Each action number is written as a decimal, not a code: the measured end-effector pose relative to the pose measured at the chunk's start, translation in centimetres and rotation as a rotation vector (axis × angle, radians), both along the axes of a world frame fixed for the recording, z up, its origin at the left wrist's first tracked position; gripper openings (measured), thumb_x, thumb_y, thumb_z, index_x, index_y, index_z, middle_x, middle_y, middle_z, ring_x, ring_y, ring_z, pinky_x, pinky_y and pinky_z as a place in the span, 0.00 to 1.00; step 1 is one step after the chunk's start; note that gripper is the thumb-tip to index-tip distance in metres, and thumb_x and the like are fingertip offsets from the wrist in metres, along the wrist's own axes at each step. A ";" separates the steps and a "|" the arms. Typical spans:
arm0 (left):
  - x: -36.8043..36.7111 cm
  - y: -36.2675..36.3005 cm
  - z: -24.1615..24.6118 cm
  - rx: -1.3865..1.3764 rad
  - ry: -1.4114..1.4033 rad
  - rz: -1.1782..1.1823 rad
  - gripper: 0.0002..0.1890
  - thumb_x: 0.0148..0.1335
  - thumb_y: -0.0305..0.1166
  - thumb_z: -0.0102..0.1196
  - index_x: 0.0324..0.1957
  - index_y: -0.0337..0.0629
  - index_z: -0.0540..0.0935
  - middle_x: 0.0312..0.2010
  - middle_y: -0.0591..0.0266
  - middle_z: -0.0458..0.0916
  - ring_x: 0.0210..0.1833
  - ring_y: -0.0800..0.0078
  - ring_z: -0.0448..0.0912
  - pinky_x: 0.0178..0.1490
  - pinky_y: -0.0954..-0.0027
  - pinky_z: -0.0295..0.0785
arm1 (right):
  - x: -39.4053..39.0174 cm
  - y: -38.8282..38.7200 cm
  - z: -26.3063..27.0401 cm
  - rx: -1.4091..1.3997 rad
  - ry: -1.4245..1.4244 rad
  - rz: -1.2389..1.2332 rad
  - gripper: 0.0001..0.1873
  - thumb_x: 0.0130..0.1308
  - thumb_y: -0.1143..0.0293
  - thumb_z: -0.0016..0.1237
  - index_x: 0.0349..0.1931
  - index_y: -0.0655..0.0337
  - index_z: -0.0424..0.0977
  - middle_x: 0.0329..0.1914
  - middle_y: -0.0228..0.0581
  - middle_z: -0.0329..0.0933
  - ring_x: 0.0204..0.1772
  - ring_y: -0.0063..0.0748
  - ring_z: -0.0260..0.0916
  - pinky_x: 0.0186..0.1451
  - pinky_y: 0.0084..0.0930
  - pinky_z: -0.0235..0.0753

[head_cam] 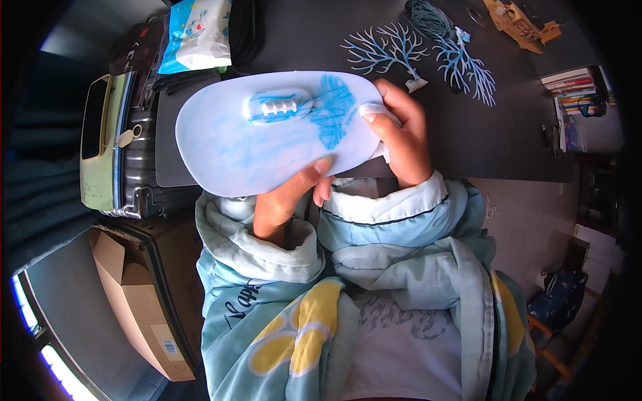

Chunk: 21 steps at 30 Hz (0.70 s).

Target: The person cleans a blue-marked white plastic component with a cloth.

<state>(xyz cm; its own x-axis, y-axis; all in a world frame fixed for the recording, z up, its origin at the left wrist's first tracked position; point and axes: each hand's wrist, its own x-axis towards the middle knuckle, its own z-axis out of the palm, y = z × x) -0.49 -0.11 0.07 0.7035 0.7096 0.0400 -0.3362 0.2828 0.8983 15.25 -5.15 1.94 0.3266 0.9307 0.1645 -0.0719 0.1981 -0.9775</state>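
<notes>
A white oval plastic base plate (225,155) is held tilted in front of me, over the near edge of the dark table. On its face sits a raised oval mount (256,111) with a row of small white prongs. A patch of blue scribbled colour (331,113) covers part of its right side, and fainter blue smears spread to the left. My left hand (293,193) grips the lower edge, thumb on the face. My right hand (406,133) holds the right end, with a white wipe (373,108) wrapped about the thumb and against the plate.
Two blue-and-white branching coral ornaments (393,50) (461,65) lie on the dark table (311,30), near a coil of dark cord (429,20) and a wooden model boat (521,25). At left are a wet-wipes pack (198,35), a phone (95,118) on folders, a suitcase (143,165) and a cardboard box (145,311).
</notes>
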 end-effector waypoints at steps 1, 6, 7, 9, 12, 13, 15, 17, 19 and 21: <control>0.0 0.0 0.0 0.004 -0.005 -0.002 0.07 0.51 0.27 0.49 0.24 0.32 0.73 0.13 0.60 0.70 0.12 0.75 0.66 0.15 0.79 0.60 | 0.0 0.0 0.0 -0.003 0.004 0.000 0.05 0.53 0.73 0.43 0.27 0.66 0.66 0.23 0.24 0.62 0.28 0.10 0.55 0.29 0.11 0.58; -0.1 0.1 -0.2 -0.002 -0.006 -0.013 0.07 0.51 0.27 0.50 0.25 0.31 0.73 0.13 0.59 0.70 0.12 0.75 0.67 0.15 0.79 0.60 | 0.0 0.0 -0.3 -0.027 0.020 -0.020 0.07 0.55 0.71 0.43 0.28 0.66 0.66 0.20 0.22 0.61 0.25 0.09 0.53 0.26 0.09 0.55; -0.1 0.0 -0.2 -0.007 -0.003 -0.004 0.07 0.51 0.27 0.50 0.25 0.31 0.73 0.13 0.59 0.70 0.12 0.75 0.67 0.15 0.79 0.60 | 0.0 0.0 -0.4 -0.031 0.027 -0.031 0.07 0.56 0.71 0.43 0.28 0.66 0.67 0.19 0.22 0.60 0.24 0.08 0.53 0.25 0.08 0.54; -0.1 -0.1 -0.2 -0.012 -0.002 0.003 0.06 0.50 0.26 0.50 0.25 0.31 0.73 0.12 0.59 0.70 0.12 0.75 0.67 0.15 0.79 0.60 | -0.2 0.1 -0.5 -0.019 0.044 -0.073 0.07 0.56 0.70 0.43 0.28 0.67 0.67 0.19 0.22 0.60 0.24 0.08 0.53 0.25 0.08 0.54; -0.1 -0.1 -0.3 -0.025 0.001 0.008 0.06 0.50 0.26 0.50 0.25 0.30 0.72 0.12 0.59 0.70 0.12 0.75 0.67 0.15 0.79 0.60 | -0.5 -0.2 -0.6 -0.010 0.066 -0.146 0.08 0.56 0.70 0.43 0.28 0.67 0.67 0.19 0.22 0.61 0.24 0.08 0.54 0.25 0.08 0.55; -0.1 0.0 -0.2 -0.031 0.005 0.011 0.06 0.49 0.25 0.49 0.26 0.30 0.72 0.13 0.59 0.70 0.12 0.75 0.67 0.15 0.79 0.61 | -0.6 -0.2 -0.7 -0.013 0.072 -0.171 0.08 0.56 0.70 0.43 0.28 0.67 0.67 0.20 0.23 0.62 0.25 0.09 0.54 0.25 0.08 0.55; 0.0 0.0 -0.2 -0.038 0.009 0.013 0.06 0.49 0.25 0.49 0.26 0.30 0.72 0.13 0.59 0.70 0.13 0.75 0.67 0.15 0.79 0.61 | -0.2 -0.1 -0.5 0.011 0.010 -0.087 0.08 0.56 0.71 0.43 0.29 0.67 0.67 0.21 0.23 0.63 0.25 0.09 0.55 0.26 0.09 0.56; 0.1 0.0 -0.3 -0.030 -0.027 0.028 0.06 0.49 0.25 0.49 0.26 0.30 0.72 0.13 0.59 0.70 0.13 0.75 0.67 0.15 0.79 0.61 | 0.0 -0.1 -0.2 0.035 -0.055 -0.007 0.08 0.56 0.71 0.43 0.29 0.67 0.67 0.21 0.23 0.63 0.26 0.09 0.55 0.26 0.10 0.57; 0.0 0.0 -0.4 -0.032 -0.034 0.025 0.06 0.49 0.25 0.49 0.26 0.30 0.72 0.13 0.59 0.70 0.13 0.75 0.67 0.15 0.79 0.61 | -0.2 -0.1 0.0 0.003 0.017 0.018 0.07 0.55 0.72 0.43 0.28 0.67 0.67 0.22 0.23 0.63 0.27 0.10 0.55 0.27 0.10 0.57; -0.1 0.0 -0.4 -0.034 -0.041 0.022 0.06 0.49 0.26 0.49 0.26 0.30 0.72 0.13 0.59 0.70 0.13 0.75 0.67 0.15 0.79 0.61 | 0.0 -0.2 0.2 -0.011 -0.008 0.014 0.07 0.55 0.72 0.43 0.28 0.67 0.67 0.21 0.23 0.62 0.27 0.10 0.54 0.27 0.10 0.56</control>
